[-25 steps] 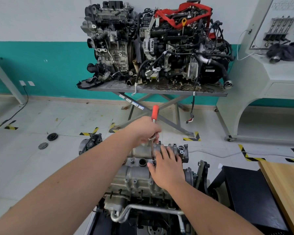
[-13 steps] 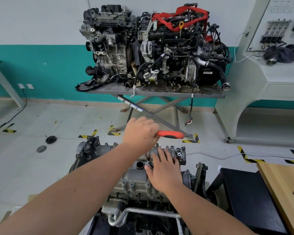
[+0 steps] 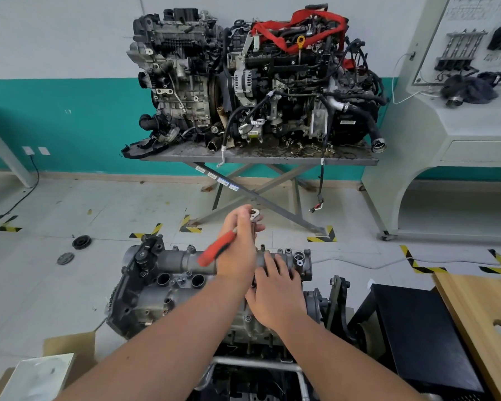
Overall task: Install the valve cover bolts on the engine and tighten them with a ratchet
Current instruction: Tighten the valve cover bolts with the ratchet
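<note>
Far left, a power cord (image 3: pixel 18 198) is seen trailing over the floor, w/ two dark round discs (image 3: pixel 81 242) lying on the tiles nearby, and a cardboard box (image 3: pixel 67 347) sits at bottom left. Centre-low, the engine (image 3: pixel 162 287) is stood on the floor, valve cover (image 3: pixel 180 261) up, open round bores visible in its top. The ratchet (image 3: pixel 217 248) is gripped by the left hand (image 3: pixel 239 250): fingers curled round the shaft near the chrome head, red handle angled down-left over the cover, head raised above the knuckles. Whether the socket is seated on a bolt can't be told; it's hidden behind the hand. Just right, the right hand (image 3: pixel 275 296) is laid on the cover's right part, fingers straight and slightly spread, tips touching the casting near the end ports. No bolt is clearly made out under either hand. Behind, two engines (image 3: pixel 255 82) are set on a scissor-leg metal table (image 3: pixel 258 160), one wrapped w/ a red strap (image 3: pixel 298 27). At right, a white training bench (image 3: pixel 446 134), a black box (image 3: pixel 417 328) and a wooden board (image 3: pixel 486 319) are seen.
</note>
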A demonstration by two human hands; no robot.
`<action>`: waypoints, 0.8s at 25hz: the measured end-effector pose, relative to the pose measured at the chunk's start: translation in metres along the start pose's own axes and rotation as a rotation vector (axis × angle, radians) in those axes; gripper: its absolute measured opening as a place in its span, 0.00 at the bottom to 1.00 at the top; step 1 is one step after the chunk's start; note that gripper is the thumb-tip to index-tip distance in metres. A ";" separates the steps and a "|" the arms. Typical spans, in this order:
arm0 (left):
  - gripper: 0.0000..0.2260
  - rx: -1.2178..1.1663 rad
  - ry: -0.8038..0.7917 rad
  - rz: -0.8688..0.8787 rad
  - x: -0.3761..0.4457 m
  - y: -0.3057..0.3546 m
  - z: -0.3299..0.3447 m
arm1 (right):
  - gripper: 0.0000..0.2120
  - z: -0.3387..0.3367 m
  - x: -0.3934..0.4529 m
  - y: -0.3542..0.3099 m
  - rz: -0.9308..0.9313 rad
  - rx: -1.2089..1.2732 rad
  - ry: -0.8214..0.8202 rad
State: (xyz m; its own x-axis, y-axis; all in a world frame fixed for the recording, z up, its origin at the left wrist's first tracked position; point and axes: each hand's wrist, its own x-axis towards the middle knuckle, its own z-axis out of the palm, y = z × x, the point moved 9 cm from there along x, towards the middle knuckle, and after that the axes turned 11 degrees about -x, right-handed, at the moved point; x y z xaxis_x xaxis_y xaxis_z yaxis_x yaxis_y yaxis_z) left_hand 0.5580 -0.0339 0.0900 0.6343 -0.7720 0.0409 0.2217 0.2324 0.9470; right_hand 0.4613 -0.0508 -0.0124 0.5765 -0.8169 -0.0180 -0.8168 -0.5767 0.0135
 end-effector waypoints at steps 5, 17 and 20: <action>0.14 -0.335 0.156 -0.450 0.011 -0.019 -0.008 | 0.29 0.002 0.000 0.000 0.022 0.005 0.011; 0.07 1.351 -0.542 -0.090 0.043 0.041 0.032 | 0.32 0.006 0.003 0.000 0.022 0.004 0.015; 0.05 1.641 -0.549 0.168 0.037 0.045 0.048 | 0.31 0.006 0.002 0.001 0.020 0.002 0.016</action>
State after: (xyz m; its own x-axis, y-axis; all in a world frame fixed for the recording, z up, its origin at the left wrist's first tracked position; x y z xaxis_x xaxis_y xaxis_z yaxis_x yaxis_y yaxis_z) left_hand 0.5560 -0.0798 0.1495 0.1882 -0.9796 -0.0703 -0.9551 -0.1992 0.2195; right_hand 0.4619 -0.0531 -0.0180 0.5599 -0.8285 -0.0014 -0.8285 -0.5599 0.0119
